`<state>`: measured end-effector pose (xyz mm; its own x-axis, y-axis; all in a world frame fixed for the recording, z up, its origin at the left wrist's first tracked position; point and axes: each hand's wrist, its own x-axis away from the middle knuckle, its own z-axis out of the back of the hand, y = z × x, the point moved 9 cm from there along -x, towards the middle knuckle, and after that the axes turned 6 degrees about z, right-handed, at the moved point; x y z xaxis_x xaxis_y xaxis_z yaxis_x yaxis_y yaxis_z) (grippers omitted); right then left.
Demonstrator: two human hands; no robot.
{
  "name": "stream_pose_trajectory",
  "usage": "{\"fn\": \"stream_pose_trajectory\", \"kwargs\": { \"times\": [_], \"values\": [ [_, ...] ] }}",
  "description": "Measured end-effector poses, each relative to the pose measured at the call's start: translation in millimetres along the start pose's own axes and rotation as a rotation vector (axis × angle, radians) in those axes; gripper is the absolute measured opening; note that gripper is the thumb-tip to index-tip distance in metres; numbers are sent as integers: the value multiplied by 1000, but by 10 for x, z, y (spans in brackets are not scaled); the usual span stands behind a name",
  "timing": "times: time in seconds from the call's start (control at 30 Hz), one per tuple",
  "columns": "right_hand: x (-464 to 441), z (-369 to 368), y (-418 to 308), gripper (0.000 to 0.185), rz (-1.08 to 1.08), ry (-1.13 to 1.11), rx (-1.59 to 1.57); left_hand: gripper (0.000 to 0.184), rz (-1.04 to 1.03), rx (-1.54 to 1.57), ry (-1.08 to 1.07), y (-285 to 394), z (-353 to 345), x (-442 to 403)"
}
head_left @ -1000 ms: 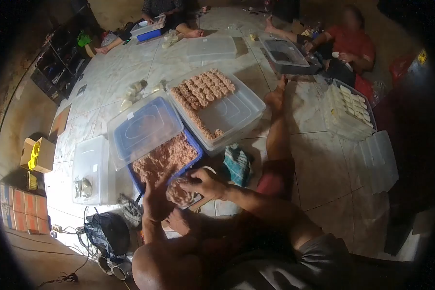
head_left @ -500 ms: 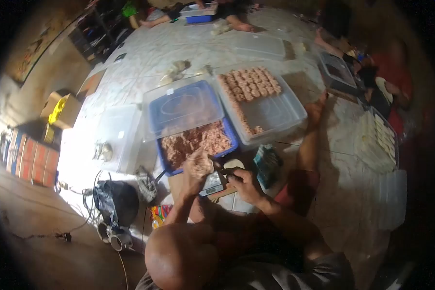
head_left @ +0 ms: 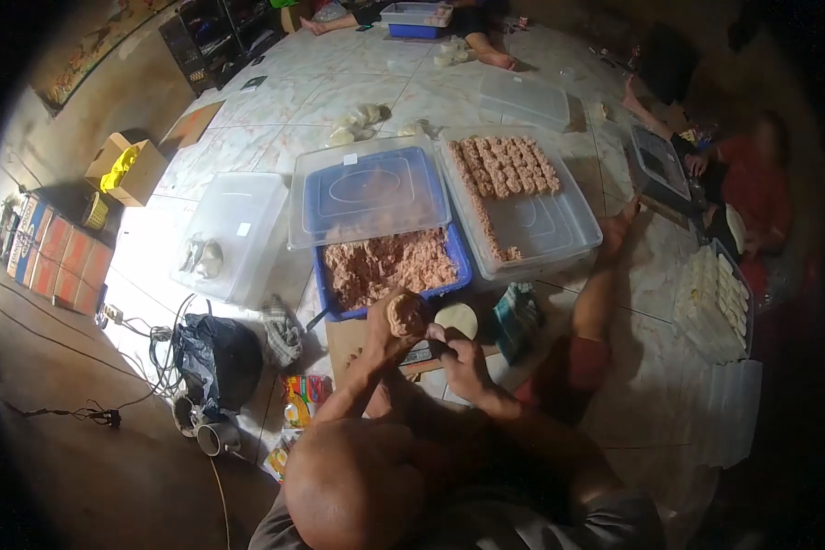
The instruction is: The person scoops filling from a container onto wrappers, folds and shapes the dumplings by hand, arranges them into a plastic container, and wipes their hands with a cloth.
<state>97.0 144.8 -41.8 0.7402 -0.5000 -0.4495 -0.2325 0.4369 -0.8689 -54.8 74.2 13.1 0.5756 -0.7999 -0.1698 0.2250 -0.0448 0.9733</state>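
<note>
Lump of pinkish minced paste sat clamped in left hand, near blue rectangular plastic tub. Right hand bent close beside; could not tell its grip. Step seemed portion-shaping; next move probably called for steady left hold.

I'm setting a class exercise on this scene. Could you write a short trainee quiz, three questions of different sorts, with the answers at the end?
1. Multiple choice: what does the left hand hold?
a) the green cloth
b) a clump of pinkish mixture
c) the black bag

2. True or false: the clear lid leaves the near part of the blue tub uncovered.

3. Fill in the missing word: in the picture, the clear box with rows of shaped portions stands to the ____ of the blue tub.

Key: 1. b; 2. true; 3. right.
</note>
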Motion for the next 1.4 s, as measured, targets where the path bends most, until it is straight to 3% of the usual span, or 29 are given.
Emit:
{"fn": "stream_pose_trajectory", "kwargs": {
  "times": [0.03, 0.07, 0.1, 0.13, 0.17, 0.27, 0.33, 0.37, 0.47, 0.53, 0.6, 0.67, 0.73, 0.77, 0.8, 0.87, 0.97, 1.0, 1.03, 1.07, 1.13, 1.2, 1.23, 1.27, 1.33, 1.4],
  "values": [
    [-26, 18, -146, 16, 158, 27, 142, 50, 66, -156, 46, -137, 36, 45],
    [-90, 85, -283, 16, 160, 22, 143, 52, 130, -315, 93, -58, 98, 57],
    [-142, 118, -230, 16, -26, -14, 144, 52, 132, -314, 100, 52, 138, 45],
    [-135, 154, -159, 16, -219, -53, 142, 53, 128, -211, 120, 156, 195, 46],
    [-166, 226, -205, 17, -244, -93, 128, 54, 124, -109, 139, 186, 243, 57],
    [44, 158, 3, 16, -355, -48, -353, 63, 198, 172, 27, -79, 275, 101],
    [81, 2, -91, 16, -447, -201, -293, 61, 164, 290, 50, 143, 173, 96],
    [-42, -63, -319, 17, -303, -126, -313, 60, 123, 175, 1, 154, 87, 74],
    [-137, -42, -377, 13, -44, -59, 136, 57, 95, 72, -74, -21, -40, 72],
    [-187, 66, -424, 11, -102, -57, 119, 57, 112, 134, 135, 129, 154, 52],
    [-130, 221, -365, 14, -158, -83, 123, 53, 201, 143, 12, 54, 230, 126],
    [33, 263, -259, 16, -312, -41, -102, 53, 190, 379, 44, -37, 355, 159],
    [-49, 185, -537, 16, -285, -148, -80, 53, 255, 286, 79, 60, 382, 138],
    [-95, 154, -626, 16, -221, -124, -66, 55, 208, 221, 7, 104, 320, 101],
    [-38, 99, -517, 19, -307, -101, -191, 57, 161, 153, -65, 178, 262, 77],
    [21, 113, -404, 19, -335, -55, -229, 59, 243, 310, -85, 163, 276, 80],
    [29, 80, -403, 19, -278, -93, -154, 56, 151, 123, -145, 421, 204, 62],
    [39, 11, -294, 19, -278, -93, -148, 54, 160, 196, -175, 365, 39, 94],
    [-59, -19, -353, 18, -79, -29, 43, 52, 117, 51, -105, 332, -8, 87],
    [-62, -2, -325, 16, -35, -41, 199, 51, 73, -95, -32, 295, -33, 66],
    [-156, 66, -448, 16, 11, -46, 355, 48, 99, -26, 70, 322, 41, -18],
    [-118, 198, -356, 17, -237, -4, 154, 51, 60, 117, 66, 408, 157, -18],
    [-170, 271, -590, 16, -105, -1, 114, 54, 138, 423, -3, 305, 188, 32],
    [-72, 301, -581, 17, -78, 62, 52, 58, 204, 474, 69, 206, 275, 120],
    [-61, 220, -648, 13, -175, -15, 57, 59, 6, 250, 0, 350, 293, 47],
    [-99, 31, -519, 12, -50, -67, 136, 60, 168, 6, -99, 206, 9, 60]
  ]
}}
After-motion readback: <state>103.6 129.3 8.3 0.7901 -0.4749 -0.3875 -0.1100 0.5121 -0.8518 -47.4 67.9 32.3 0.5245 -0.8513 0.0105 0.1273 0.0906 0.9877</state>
